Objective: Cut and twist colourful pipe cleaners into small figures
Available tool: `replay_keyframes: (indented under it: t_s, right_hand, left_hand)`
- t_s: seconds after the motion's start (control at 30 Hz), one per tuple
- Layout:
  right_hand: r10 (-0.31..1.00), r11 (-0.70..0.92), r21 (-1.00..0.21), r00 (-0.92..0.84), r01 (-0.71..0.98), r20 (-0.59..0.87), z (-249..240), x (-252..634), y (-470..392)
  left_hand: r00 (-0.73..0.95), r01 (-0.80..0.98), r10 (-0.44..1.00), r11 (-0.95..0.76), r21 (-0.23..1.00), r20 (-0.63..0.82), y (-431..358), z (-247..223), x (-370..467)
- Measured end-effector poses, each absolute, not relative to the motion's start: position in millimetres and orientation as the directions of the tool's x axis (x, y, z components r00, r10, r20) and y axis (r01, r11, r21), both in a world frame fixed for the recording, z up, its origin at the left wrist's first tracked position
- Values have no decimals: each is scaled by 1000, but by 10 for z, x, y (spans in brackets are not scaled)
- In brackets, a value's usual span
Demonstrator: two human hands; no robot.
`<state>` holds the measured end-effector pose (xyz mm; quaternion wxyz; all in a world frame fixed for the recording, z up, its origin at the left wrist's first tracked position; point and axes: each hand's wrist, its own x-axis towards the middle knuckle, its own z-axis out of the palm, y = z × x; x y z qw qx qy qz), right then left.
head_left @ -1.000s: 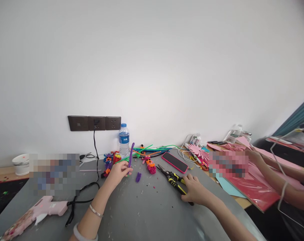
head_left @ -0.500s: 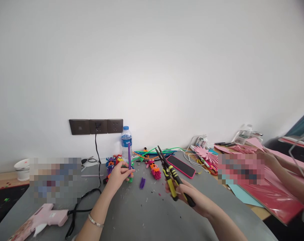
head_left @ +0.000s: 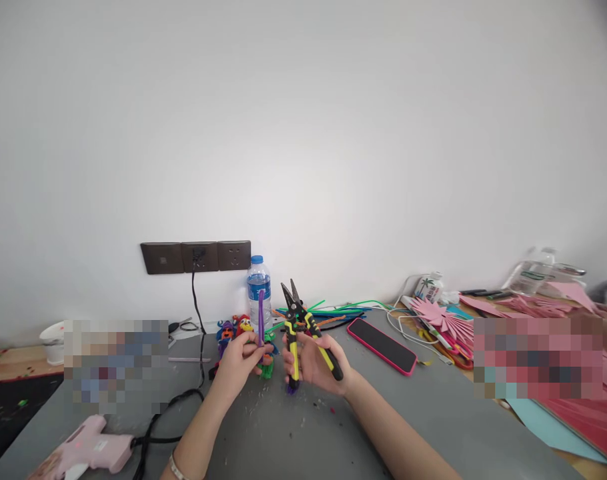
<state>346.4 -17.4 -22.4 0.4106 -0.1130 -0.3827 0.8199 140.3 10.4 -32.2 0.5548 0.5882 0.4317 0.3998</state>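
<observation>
Pinched upright in my left hand [head_left: 243, 360] is a purple pipe cleaner [head_left: 261, 317], its top in front of the water bottle [head_left: 257, 283]. My right hand [head_left: 321, 363] is wrapped round pliers [head_left: 298, 327] with black and yellow handles; their jaws point up and stand slightly apart, to the right of the pipe cleaner and not touching it. Small colourful pipe-cleaner figures [head_left: 227, 333] stand just behind my left hand. A purple bundle [head_left: 292, 387] on the table is mostly covered by my right hand.
A pink glue gun [head_left: 91, 445] with a black cable lies front left. Pipe cleaners [head_left: 353, 312] lie along the wall, near a red-edged phone [head_left: 382, 345]. Pink paper fans [head_left: 441, 320] and a red sheet [head_left: 583, 427] cover the right side. Sockets [head_left: 199, 258] are on the wall.
My right hand has brought the pliers left, close to the purple pipe cleaner, and the jaws have spread. My left hand keeps its pinch. The other person's arms at right have left view.
</observation>
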Motion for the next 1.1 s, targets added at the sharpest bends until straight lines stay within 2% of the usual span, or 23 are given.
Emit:
replay_keyframes:
  t_s: [0.2,0.43,0.67,0.9,1.1]
  right_hand:
    - [679,-390,-782,-725,-486,111,-293,3518,-268]
    - [568,-439,-860,-822,-262,-40,-356,3451,-334]
    - [654,-363,-916,-747,-173,-119,-336,3401,-394]
    - [761,-281,-922,-647,-266,-45,-286,3435,-380]
    - [800,-239,-915,-601,-325,4,-199,3447,-388]
  left_hand:
    - [196,63,980,-54,997,41,119,-317,1386]
    - [120,109,987,-120,987,107,133,-328,1353]
    - [127,144,984,-141,979,123,131,-325,1351]
    - [165,269,980,-153,951,111,98,-332,1410]
    - [184,305,976,-169,937,116,94,-363,1420]
